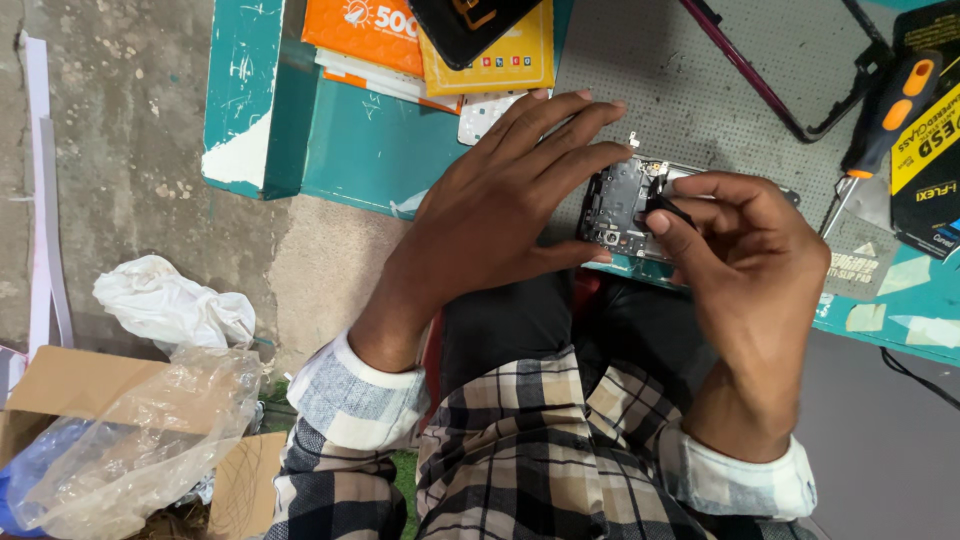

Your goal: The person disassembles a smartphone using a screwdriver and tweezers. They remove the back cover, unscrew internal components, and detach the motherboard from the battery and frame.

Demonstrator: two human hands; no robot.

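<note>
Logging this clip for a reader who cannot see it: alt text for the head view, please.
The left hand steadies an opened phone on a grey mat while the right hand works a thin black tool into it. An orange-handled screwdriver lies nearby.

Left hand (490,200) flat, fingers spread; right hand (745,270) pinching.

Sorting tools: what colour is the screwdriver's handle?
Orange and black screwdriver handle, lying on the grey perforated mat; head view.

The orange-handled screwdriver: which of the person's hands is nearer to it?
Right. The right hand works at the opened phone, just left of the screwdriver; the left hand lies farther left, beyond the phone.
</note>
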